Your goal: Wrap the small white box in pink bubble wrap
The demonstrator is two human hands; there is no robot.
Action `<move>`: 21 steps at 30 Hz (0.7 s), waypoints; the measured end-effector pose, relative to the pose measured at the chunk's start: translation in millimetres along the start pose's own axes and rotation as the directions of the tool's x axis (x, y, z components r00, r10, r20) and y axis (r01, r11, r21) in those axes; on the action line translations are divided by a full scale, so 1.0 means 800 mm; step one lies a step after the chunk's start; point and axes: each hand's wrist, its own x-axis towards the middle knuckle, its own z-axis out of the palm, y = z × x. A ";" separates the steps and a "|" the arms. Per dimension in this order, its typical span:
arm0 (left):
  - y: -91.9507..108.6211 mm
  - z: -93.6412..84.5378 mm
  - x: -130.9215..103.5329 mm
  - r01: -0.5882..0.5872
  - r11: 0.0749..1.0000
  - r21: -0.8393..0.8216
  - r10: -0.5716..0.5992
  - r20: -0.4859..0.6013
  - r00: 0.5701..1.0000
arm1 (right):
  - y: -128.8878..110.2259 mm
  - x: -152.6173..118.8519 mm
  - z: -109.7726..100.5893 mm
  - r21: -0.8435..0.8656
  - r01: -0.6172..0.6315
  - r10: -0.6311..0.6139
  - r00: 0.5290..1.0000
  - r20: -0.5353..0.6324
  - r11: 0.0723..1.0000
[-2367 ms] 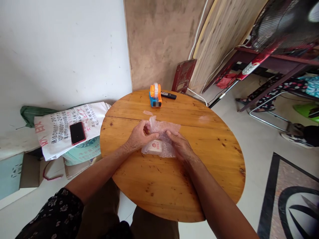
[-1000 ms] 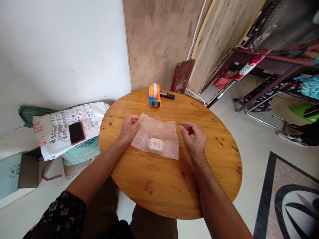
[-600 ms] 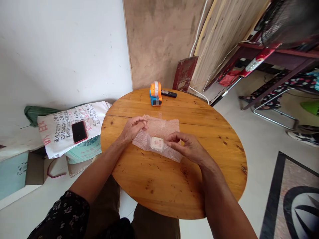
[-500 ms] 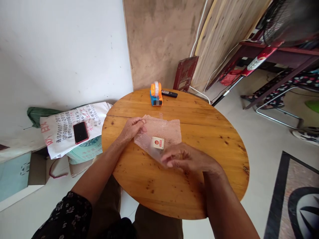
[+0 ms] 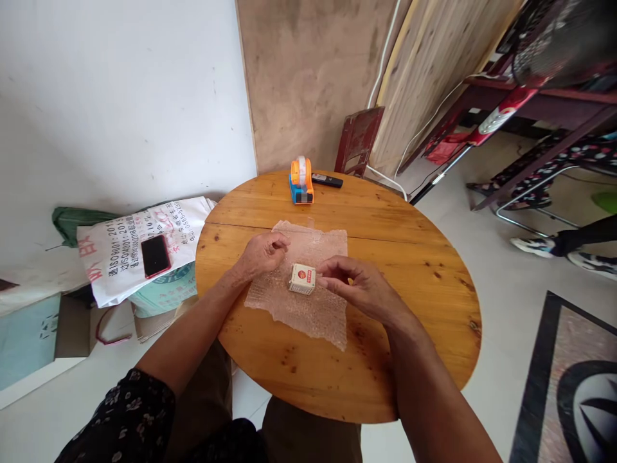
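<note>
A sheet of bubble wrap (image 5: 318,318) lies spread flat on the round wooden table (image 5: 409,257). On its middle rests a small white box (image 5: 303,278) with red print. My left hand (image 5: 267,253) is over the wrap's left edge, fingers curled and a little apart, holding nothing that shows. Just right of the box is my right hand (image 5: 359,283), its thumb and forefinger apart at the box's right side, not closed on it.
At the table's far edge stand an orange and blue tape dispenser (image 5: 301,181) and a black remote (image 5: 328,181). A phone (image 5: 155,256) lies on sacks to the left. A fan (image 5: 506,109) and another person's legs are at the right.
The near part of the wrap, lifted and folded before, now lies flat toward me. My right hand has let it go and moved up beside the box. My left hand has shifted slightly.
</note>
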 end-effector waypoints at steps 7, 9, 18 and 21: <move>0.006 0.002 -0.007 -0.107 0.994 -0.002 0.105 0.202 0.974 | 0.025 0.012 0.033 -0.388 0.186 -0.184 0.982 0.043 0.903; 0.005 0.004 -0.007 -0.122 0.991 0.052 0.104 0.256 0.961 | 0.026 0.013 0.037 -0.452 0.150 -0.144 0.988 0.048 0.879; 0.013 0.011 -0.006 -0.252 0.920 0.300 0.118 0.403 0.907 | 0.045 -0.012 -0.061 -0.422 -0.258 0.095 0.924 -0.369 0.869; 0.016 0.012 -0.007 -0.268 0.910 0.317 0.108 0.442 0.891 | 0.070 -0.028 -0.084 -0.475 -0.487 0.264 0.847 -0.462 0.733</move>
